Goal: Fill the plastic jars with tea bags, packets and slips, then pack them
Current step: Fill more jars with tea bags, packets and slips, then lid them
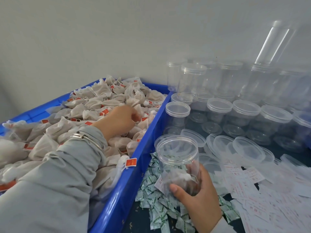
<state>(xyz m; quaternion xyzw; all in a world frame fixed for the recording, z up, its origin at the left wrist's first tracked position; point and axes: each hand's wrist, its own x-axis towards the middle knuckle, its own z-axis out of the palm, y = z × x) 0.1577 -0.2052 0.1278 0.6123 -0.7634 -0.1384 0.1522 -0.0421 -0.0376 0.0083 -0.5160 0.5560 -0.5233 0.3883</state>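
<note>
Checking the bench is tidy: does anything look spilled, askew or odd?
One tea bag hangs over the blue crate rim, its red tag outside. Green packets and paper slips lie in loose heaps. Nothing looks damaged.

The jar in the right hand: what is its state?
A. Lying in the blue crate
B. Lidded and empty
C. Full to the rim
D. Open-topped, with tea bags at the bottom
D: the right hand grips the jar, lidless, with a few tea bags low inside.
</note>
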